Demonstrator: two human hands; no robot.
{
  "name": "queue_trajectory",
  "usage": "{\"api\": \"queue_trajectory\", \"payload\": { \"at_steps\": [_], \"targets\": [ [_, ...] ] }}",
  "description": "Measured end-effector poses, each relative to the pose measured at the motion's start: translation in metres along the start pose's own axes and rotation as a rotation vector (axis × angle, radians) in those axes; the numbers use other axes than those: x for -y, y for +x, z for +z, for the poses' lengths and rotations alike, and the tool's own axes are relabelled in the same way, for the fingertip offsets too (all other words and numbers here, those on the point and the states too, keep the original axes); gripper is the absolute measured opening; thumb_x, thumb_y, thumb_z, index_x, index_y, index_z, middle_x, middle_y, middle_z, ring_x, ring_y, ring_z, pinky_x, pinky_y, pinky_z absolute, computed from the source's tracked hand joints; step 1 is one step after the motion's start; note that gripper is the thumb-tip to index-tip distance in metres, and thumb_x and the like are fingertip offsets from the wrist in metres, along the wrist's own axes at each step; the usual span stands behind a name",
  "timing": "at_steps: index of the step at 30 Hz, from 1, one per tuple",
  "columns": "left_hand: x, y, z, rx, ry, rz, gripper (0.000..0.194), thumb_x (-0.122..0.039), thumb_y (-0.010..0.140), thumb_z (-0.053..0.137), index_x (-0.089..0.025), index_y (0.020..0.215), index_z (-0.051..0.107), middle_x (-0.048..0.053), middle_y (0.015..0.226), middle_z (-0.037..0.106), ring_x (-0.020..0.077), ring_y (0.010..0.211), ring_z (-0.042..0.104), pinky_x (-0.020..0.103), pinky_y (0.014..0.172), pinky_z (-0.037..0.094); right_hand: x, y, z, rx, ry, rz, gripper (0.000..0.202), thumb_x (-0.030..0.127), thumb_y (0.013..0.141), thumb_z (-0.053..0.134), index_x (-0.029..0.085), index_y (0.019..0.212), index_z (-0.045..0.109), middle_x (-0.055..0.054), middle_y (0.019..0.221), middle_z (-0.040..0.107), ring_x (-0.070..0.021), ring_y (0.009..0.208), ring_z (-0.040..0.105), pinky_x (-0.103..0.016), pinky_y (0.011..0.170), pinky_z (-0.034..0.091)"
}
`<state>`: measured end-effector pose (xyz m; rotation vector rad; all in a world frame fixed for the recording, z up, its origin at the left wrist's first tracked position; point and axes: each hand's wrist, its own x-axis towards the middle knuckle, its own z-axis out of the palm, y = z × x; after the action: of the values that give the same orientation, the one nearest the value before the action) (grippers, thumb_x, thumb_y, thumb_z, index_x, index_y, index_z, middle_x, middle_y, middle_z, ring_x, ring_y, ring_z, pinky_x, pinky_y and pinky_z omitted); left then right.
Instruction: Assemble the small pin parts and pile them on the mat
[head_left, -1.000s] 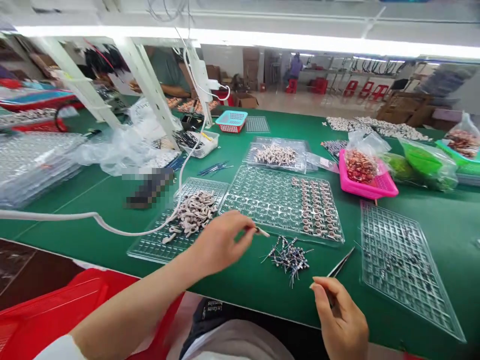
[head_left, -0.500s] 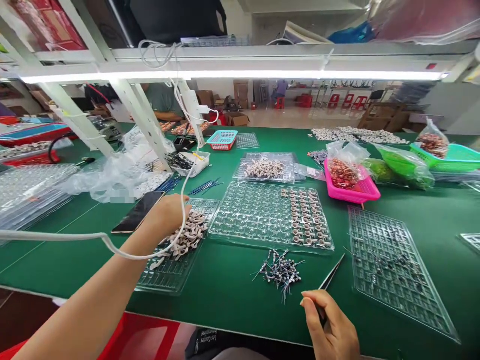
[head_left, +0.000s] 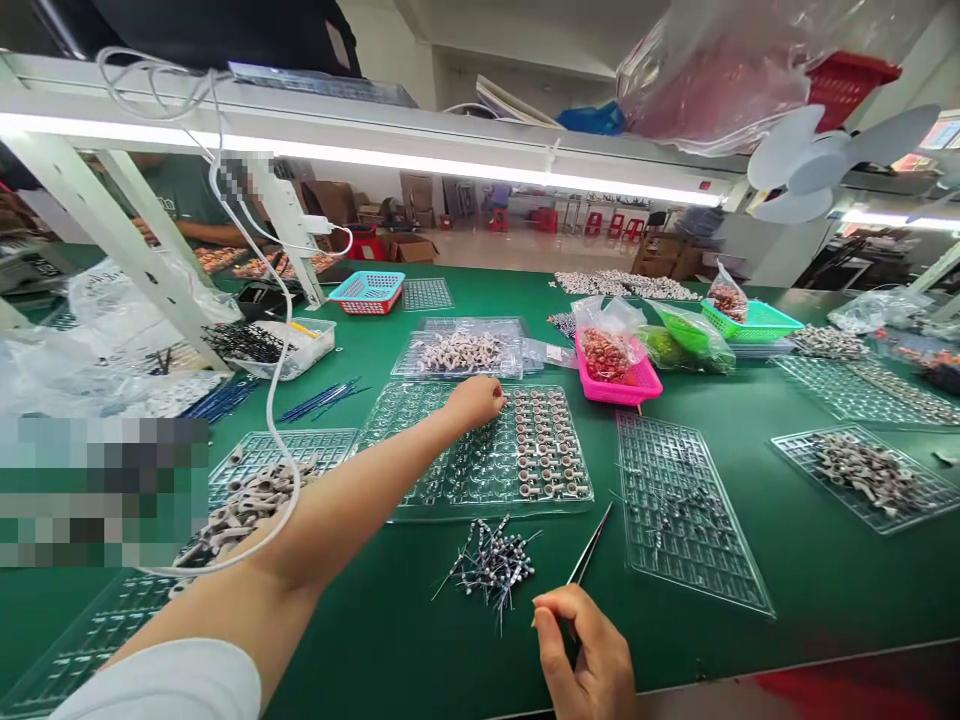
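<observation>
My left hand reaches over a clear plastic tray with moulded cells, fingers pinched at the top of its filled columns. Whatever the fingertips hold is hidden. Small pinkish-white ring-ended parts stand in rows on the tray's right side. My right hand is closed round metal tweezers, whose tips point up and away from me. Left of the tweezers lies a loose pile of small blue-grey parts with thin wire legs. Under my left forearm, a heap of pale ring-ended parts sits on another clear tray.
A white cable hangs in front of my left forearm. Behind the tray are more pale parts and a pink basket. To the right lies a clear tray with dark wired parts. A fan is at upper right.
My left hand has moved right, from the heap of pale parts to the filled columns of the tray. The view has turned right. My right hand still holds the tweezers.
</observation>
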<state>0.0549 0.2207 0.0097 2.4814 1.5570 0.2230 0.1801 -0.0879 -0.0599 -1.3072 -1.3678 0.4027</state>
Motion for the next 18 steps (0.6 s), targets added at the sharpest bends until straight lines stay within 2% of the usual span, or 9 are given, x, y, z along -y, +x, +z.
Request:
{"api": "queue_trajectory", "payload": {
  "at_steps": [5,8,10,12,14,18],
  "targets": [
    [-0.009,0.017,0.009,0.023,-0.049,-0.110,0.031,-0.032,0.096,0.060,-0.017,0.123,0.060,0.010,0.124,0.062,0.0234,0.104,0.064,0.043,0.088,0.056,0.004,0.003,-0.003,0.019,-0.007,-0.048,0.010,0.020,0.093,0.055,0.021,0.087,0.063,0.000,0.074,0.066,-0.0130,0.065,0.063,-0.023,0.063,0.049],
    [-0.016,0.013,0.003,-0.007,-0.095,-0.133,0.031,-0.033,0.096,0.060,-0.016,0.122,0.060,0.010,0.123,0.062,0.0228,0.103,0.064,0.043,0.088,0.056,0.007,0.007,-0.008,0.062,-0.020,-0.086,0.009,0.017,0.092,0.055,0.021,0.090,0.062,0.000,0.076,0.067,-0.0125,0.067,0.063,-0.023,0.062,0.049],
    [-0.023,0.004,-0.004,-0.041,-0.136,-0.126,0.026,-0.034,0.097,0.059,-0.015,0.115,0.063,0.010,0.115,0.065,0.0218,0.099,0.065,0.041,0.086,0.056,0.009,0.009,-0.011,0.079,-0.018,-0.088,0.010,0.015,0.093,0.054,0.021,0.092,0.062,0.001,0.077,0.067,-0.0122,0.067,0.063,-0.023,0.063,0.050],
    [-0.032,-0.012,-0.014,-0.072,-0.189,-0.100,0.022,-0.031,0.095,0.059,-0.012,0.101,0.067,0.011,0.102,0.069,0.0218,0.092,0.064,0.037,0.082,0.053,0.009,0.009,-0.013,0.082,-0.006,-0.069,0.010,0.015,0.093,0.054,0.021,0.093,0.062,0.001,0.078,0.066,-0.0121,0.067,0.063,-0.023,0.063,0.050],
    [-0.041,-0.038,-0.025,-0.083,-0.252,-0.058,0.018,-0.029,0.091,0.059,-0.013,0.089,0.068,0.011,0.089,0.071,0.0217,0.084,0.064,0.034,0.074,0.049,0.009,0.008,-0.015,0.085,0.002,-0.045,0.011,0.015,0.094,0.053,0.022,0.095,0.062,0.001,0.078,0.066,-0.0121,0.068,0.063,-0.023,0.063,0.050],
    [-0.051,-0.114,-0.038,-0.020,-0.393,0.033,0.022,-0.039,0.088,0.060,-0.018,0.084,0.064,0.004,0.076,0.069,0.0177,0.068,0.061,0.030,0.061,0.044,0.010,0.011,-0.020,0.078,-0.144,-0.060,0.011,0.016,0.093,0.056,0.022,0.101,0.061,-0.002,0.085,0.066,-0.0152,0.076,0.063,-0.027,0.068,0.052]
  ]
}}
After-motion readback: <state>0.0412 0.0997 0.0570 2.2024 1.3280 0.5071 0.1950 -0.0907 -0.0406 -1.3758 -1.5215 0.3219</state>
